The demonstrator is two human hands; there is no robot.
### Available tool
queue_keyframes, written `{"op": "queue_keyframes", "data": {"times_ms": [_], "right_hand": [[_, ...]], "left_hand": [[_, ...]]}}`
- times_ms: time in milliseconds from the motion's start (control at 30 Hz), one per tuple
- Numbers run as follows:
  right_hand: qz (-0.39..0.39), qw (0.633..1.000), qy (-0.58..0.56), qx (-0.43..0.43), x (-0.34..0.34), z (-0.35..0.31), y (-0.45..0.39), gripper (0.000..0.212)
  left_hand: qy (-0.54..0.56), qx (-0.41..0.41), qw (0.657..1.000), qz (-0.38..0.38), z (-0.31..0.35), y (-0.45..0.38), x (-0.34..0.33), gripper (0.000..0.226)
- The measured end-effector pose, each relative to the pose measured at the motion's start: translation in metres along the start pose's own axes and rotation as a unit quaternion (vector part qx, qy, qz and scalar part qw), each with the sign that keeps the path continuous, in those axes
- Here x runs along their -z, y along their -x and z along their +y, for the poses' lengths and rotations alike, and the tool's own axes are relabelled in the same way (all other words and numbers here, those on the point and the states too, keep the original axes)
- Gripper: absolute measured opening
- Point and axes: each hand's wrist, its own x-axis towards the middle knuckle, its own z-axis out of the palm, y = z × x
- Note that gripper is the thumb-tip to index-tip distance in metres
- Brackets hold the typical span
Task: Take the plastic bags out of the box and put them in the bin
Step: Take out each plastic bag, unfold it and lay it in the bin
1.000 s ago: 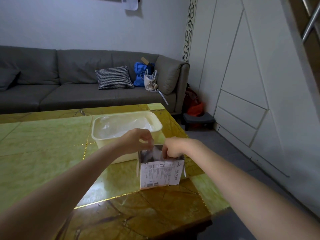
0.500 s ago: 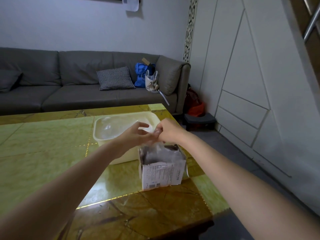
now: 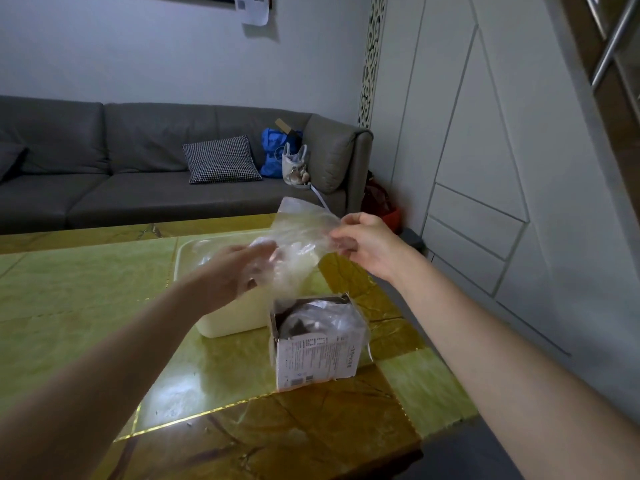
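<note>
A clear plastic bag [image 3: 304, 237] is held above the box [image 3: 318, 344] by both hands, beside the cream bin [image 3: 225, 323].

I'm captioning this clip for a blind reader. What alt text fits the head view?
Two bare hands hold a clear plastic bag above a cream bin on a green and brown table: the right hand pinches its edge, the left hand is on its lower part. In front stands an open box with more plastic inside.

Table [image 3: 86, 306] w/ bin [image 3: 228, 323], box [image 3: 318, 358]
</note>
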Motion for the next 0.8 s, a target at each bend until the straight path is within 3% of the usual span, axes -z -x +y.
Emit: {"op": "queue_keyframes", "data": {"times_ms": [67,133,200,300,400,467,600,733,800], "right_hand": [[-0.064,0.997,0.008,-0.043,0.0,0.002,0.001,0.042],[-0.136,0.988,0.004,-0.07,0.0,0.002,-0.001,0.053],[-0.168,0.984,0.007,-0.064,-0.007,0.0,-0.006,0.043],[-0.101,0.995,-0.003,-0.001,-0.023,-0.005,-0.02,0.016],[-0.029,0.998,-0.023,0.055,-0.036,-0.01,-0.038,0.018],[-0.014,0.996,-0.004,0.083,-0.042,-0.01,-0.05,0.018],[0.013,0.991,0.076,0.112,-0.054,0.001,-0.072,0.016],[0.059,0.963,0.227,0.131,-0.054,0.02,-0.101,0.021],[0.042,0.939,0.313,0.133,-0.056,0.032,-0.111,0.018]], "left_hand": [[0.045,-0.001,0.999,0.01,0.002,0.0,0.004,0.026],[0.013,-0.009,0.999,0.035,0.004,-0.003,0.008,0.019],[-0.06,0.015,0.997,0.056,0.006,-0.007,0.01,0.016],[-0.108,0.051,0.992,0.051,0.011,-0.009,0.019,0.036],[-0.111,0.053,0.992,0.029,0.017,-0.012,0.036,0.043],[-0.119,0.068,0.988,0.066,0.021,-0.018,0.049,0.034],[-0.124,0.07,0.978,0.154,0.019,-0.032,0.077,0.036],[-0.196,0.046,0.928,0.313,0.014,-0.046,0.11,0.019],[-0.328,-0.007,0.854,0.403,0.011,-0.056,0.122,0.022]]}}
